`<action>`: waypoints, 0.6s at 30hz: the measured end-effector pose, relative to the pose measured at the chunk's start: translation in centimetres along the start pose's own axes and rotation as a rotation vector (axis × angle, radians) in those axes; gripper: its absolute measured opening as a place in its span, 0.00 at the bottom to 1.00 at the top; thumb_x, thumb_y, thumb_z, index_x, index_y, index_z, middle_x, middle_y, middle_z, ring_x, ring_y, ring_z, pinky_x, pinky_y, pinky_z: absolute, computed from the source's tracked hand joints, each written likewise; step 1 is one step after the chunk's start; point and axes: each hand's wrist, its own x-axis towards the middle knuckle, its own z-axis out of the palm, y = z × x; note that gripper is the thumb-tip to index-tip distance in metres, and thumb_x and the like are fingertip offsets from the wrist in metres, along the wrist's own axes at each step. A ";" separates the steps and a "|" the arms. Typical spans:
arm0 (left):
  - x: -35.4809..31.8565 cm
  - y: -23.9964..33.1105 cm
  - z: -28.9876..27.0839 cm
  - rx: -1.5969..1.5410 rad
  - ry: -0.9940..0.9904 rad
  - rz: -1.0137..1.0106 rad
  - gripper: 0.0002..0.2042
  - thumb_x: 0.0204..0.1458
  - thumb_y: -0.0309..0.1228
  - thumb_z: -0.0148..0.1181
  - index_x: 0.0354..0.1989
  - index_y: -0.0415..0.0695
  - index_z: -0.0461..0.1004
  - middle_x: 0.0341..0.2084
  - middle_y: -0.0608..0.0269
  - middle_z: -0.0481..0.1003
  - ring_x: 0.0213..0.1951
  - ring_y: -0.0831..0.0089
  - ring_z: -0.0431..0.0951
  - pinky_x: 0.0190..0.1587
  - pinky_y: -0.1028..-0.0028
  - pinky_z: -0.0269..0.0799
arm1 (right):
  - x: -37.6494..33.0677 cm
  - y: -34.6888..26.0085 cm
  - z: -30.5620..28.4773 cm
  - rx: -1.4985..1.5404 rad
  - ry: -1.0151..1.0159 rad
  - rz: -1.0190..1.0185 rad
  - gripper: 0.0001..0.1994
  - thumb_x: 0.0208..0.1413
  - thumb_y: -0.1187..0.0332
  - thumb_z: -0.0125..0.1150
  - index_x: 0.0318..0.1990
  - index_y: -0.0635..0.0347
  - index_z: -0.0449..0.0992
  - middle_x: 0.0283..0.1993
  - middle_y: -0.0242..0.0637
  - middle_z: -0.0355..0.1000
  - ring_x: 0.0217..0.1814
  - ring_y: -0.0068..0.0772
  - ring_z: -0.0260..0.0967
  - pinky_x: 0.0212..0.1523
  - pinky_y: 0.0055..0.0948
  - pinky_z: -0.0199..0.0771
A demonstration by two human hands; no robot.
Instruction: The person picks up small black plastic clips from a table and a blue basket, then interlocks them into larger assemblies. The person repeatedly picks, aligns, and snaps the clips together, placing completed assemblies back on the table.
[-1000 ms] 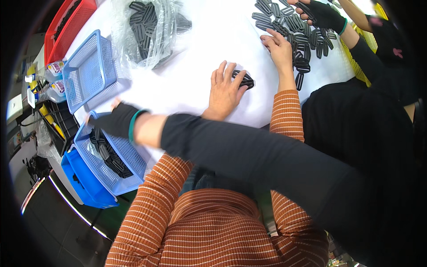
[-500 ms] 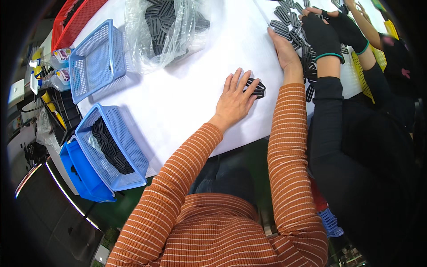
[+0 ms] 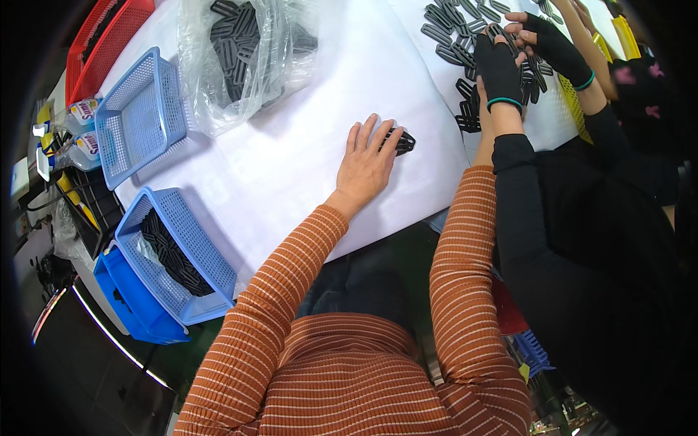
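My left hand (image 3: 366,168) lies on the white tabletop with its fingers stretched out. Its fingertips rest against a few black slotted plastic pieces (image 3: 404,144), partly hidden under them. Farther right, my right hand (image 3: 486,127) reaches in beside a loose spread of the same black pieces (image 3: 465,54). A co-worker's black fingerless-gloved hand (image 3: 499,69) covers most of it, so its fingers do not show. The co-worker's other gloved hand (image 3: 556,49) is just right of it, over the same spread.
A clear plastic bag (image 3: 273,80) of black pieces stands at the back. To the left are an upper blue basket (image 3: 178,131), a lower blue basket (image 3: 218,254) holding black pieces, a red basket (image 3: 109,62) and spray bottles (image 3: 83,149). Yellow baskets (image 3: 574,109) stand right.
The view has shifted, so the table things sit lower and farther left. My right hand has gone behind the co-worker's glove. My left hand keeps its place at the few pieces.
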 end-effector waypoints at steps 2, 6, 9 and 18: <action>0.0 0.0 -0.1 0.008 -0.005 -0.002 0.22 0.51 0.29 0.54 0.56 0.48 0.63 0.55 0.60 0.62 0.60 0.56 0.55 0.62 0.55 0.47 | -1.2 -0.4 1.5 -0.135 -0.024 -0.045 0.25 0.58 0.51 0.49 0.55 0.61 0.67 0.56 0.46 0.66 0.58 0.40 0.64 0.55 0.32 0.64; 0.1 0.0 -0.2 -0.007 0.006 0.002 0.22 0.51 0.29 0.53 0.56 0.47 0.63 0.55 0.60 0.61 0.60 0.55 0.55 0.62 0.55 0.46 | -4.3 -1.2 3.8 -0.363 0.079 -0.167 0.25 0.57 0.50 0.50 0.55 0.59 0.68 0.55 0.44 0.67 0.56 0.39 0.66 0.53 0.32 0.66; 0.0 -0.2 -0.1 -0.017 0.013 0.014 0.22 0.51 0.29 0.53 0.56 0.47 0.63 0.55 0.60 0.61 0.61 0.56 0.55 0.63 0.55 0.46 | -3.2 -1.2 4.1 -0.400 0.097 -0.242 0.23 0.57 0.53 0.50 0.54 0.58 0.68 0.54 0.44 0.68 0.55 0.40 0.66 0.53 0.35 0.65; 3.2 2.2 1.2 0.075 -0.023 0.144 0.21 0.51 0.31 0.51 0.56 0.48 0.64 0.59 0.63 0.59 0.64 0.61 0.50 0.62 0.43 0.41 | 3.3 -1.5 4.1 -0.706 0.224 -0.782 0.15 0.57 0.61 0.48 0.49 0.55 0.70 0.49 0.42 0.68 0.54 0.44 0.64 0.56 0.46 0.60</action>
